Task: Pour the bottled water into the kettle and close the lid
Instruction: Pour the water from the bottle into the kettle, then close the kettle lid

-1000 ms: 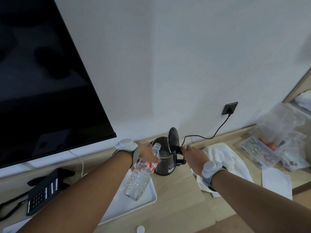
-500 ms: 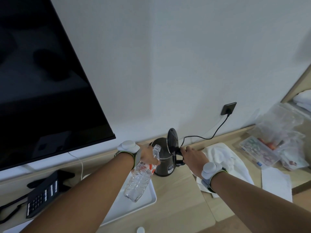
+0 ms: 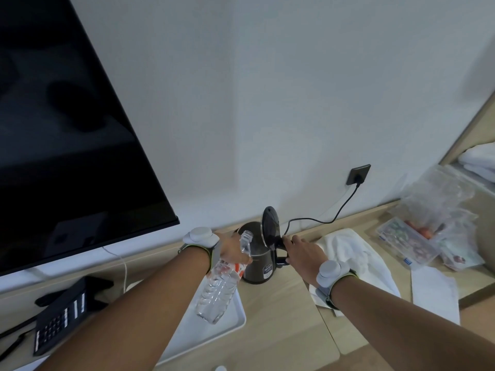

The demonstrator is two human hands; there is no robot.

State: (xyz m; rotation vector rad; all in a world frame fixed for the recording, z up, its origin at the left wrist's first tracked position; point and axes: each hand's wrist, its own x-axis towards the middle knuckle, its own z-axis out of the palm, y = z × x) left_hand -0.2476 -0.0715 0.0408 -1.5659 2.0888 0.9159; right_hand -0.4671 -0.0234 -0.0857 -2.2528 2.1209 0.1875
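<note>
- The left hand (image 3: pixel 231 249) is wrapped around the upper part of the water bottle (image 3: pixel 222 279), which is tilted with its open neck up beside the kettle's rim and its base low over the white tray (image 3: pixel 214 330)
- The bottle's mouth is just beside the kettle opening; whether water is flowing cannot be told
- The dark kettle (image 3: pixel 255 258) stands on the wooden counter (image 3: pixel 281 317), close to the wall, its lid (image 3: pixel 270 227) hinged up and standing nearly upright
- The right hand (image 3: pixel 302 254) is closed on the kettle's black handle (image 3: pixel 281 257)
- Both wrists carry a grey band
- A black cord (image 3: pixel 334 212) runs from the kettle's side to the wall socket (image 3: pixel 358 174)
- A white towel (image 3: pixel 356 261) lies right of the kettle, partly under the right wrist
- A black telephone (image 3: pixel 61 314) sits at far left, below the dark screen (image 3: pixel 67 129)
</note>
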